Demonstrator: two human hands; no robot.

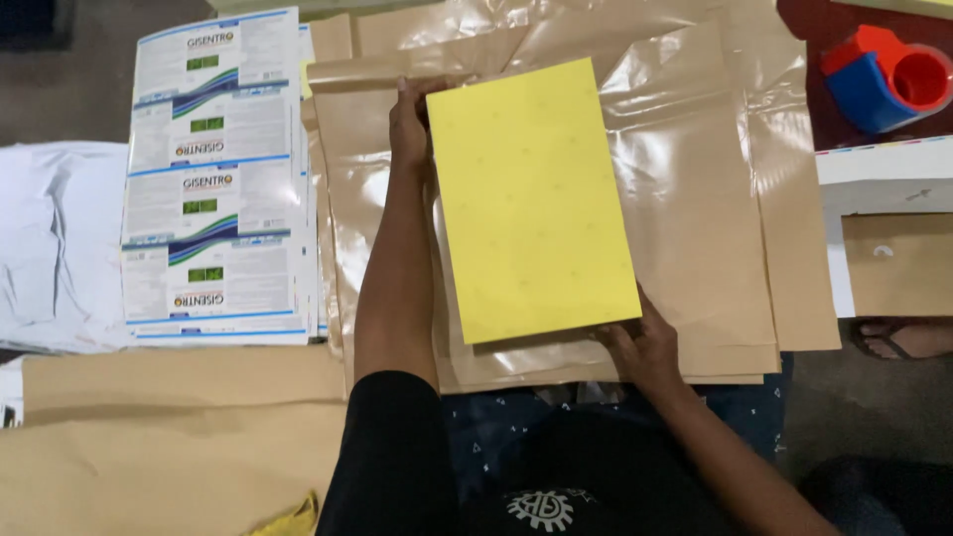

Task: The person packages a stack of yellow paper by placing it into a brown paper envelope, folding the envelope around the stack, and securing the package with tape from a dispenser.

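At the near edge of the desk (179, 437), just beyond the person's lap, the right hand (643, 349) grips the near right corner of the yellow sheet (531, 199), thumb on top and fingers tucked beneath. The left hand (409, 124) reaches well farther out and closes on the sheet's far left corner, at the top of its left edge. The sheet thus lies between the two hands, held at diagonal corners. Its long axis runs away from the person, tilted slightly so the near end swings to the right. The right hand is the nearer one to the body; the left arm is stretched almost full length along the sheet's left side.

The sheet is flat, rectangular, matt yellow, and looks stiff (faint pale spots show on its face). It rests on a stack of brown bags (695, 199), glossy and crinkled, with light glaring off the film. More plain brown paper lies at near left on the desk.

To the left, beside the bags, lies a pile of printed labels (213, 179), white with blue and green bands, smooth and overlapping. Beyond those, at far left, is crumpled white plastic (55, 238). At far right stands a red and blue tape dispenser (885, 74), hard plastic, well apart from both hands. A sandalled foot (903, 337) shows at the right edge.
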